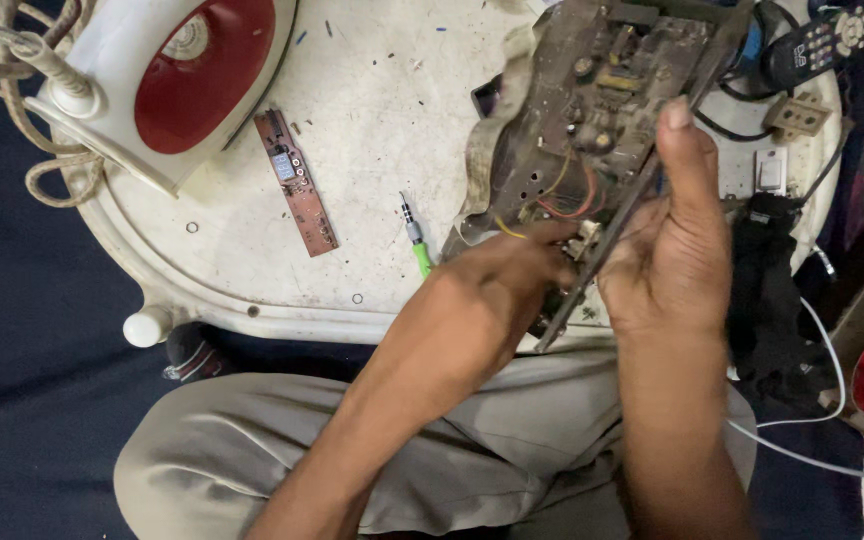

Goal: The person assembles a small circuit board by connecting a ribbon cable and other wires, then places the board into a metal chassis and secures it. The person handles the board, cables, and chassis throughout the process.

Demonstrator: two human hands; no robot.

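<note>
Both hands on dusty circuit chassis [592,110], over white tabletop [372,120].
Right hand [672,250] fingers grip its metal edge; left hand [497,290] fingers pinch at wires [572,205]. Iron [167,80] lies well apart.

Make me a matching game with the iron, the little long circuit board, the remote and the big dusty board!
Things:
1. iron
2. narrow circuit board
3. remote control
4. dusty circuit board

Places:
A. top right corner
B. held in both hands
C. top left, white and red
D. flat on the white tray, beside the iron

Pairs: 1-C, 2-D, 3-A, 4-B
</note>
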